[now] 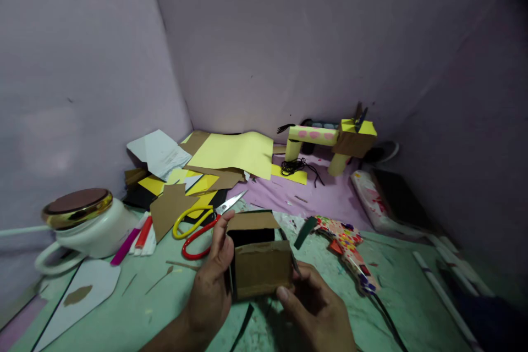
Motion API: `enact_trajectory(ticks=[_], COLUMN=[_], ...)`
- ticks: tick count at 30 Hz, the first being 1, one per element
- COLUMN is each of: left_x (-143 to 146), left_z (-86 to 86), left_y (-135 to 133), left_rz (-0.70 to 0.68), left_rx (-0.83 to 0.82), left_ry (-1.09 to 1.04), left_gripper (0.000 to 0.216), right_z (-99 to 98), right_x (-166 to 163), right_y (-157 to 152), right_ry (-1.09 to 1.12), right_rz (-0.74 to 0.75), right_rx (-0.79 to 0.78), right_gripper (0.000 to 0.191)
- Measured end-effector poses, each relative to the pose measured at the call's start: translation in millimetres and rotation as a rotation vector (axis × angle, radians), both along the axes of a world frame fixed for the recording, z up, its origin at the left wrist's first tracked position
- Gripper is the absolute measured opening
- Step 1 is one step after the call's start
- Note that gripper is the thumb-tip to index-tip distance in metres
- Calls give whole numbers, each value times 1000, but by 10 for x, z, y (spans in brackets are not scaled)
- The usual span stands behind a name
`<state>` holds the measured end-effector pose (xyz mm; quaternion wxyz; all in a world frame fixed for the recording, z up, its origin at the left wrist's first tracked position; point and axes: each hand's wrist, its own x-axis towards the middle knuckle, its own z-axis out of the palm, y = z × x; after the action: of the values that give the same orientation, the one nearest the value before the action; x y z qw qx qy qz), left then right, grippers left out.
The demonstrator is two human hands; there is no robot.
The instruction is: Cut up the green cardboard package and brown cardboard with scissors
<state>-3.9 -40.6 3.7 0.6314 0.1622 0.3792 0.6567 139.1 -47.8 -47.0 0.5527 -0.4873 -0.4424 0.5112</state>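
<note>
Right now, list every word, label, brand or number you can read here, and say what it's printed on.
No text is readable anywhere in this view.
The white paper sheet by the wall has faint marks, too blurred to read.
The patterned glue gun shows only coloured shapes, no letters.
The cardboard box held in both hands bears no print.

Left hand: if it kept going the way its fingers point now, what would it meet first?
The left hand points up and away, gripping the cardboard box. Past its fingertips, the scissors with yellow and red handles probably come first, though depth is hard to judge.
</note>
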Motion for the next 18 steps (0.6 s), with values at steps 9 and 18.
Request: enact_trajectory(ticks=[9,18], left_x=[-65,-106], left_z=[177,169], left_y=[144,137], left_rz=[124,-47], left_rx=[-213,-302], left_ry=[-59,-21], left_gripper=[24,24], right_z=[108,-122], right_x=[158,231], right_y=[-40,-251], right_ry=[-67,-206], right_rz=[242,261], right_rx=[197,352], right_gripper=[10,28])
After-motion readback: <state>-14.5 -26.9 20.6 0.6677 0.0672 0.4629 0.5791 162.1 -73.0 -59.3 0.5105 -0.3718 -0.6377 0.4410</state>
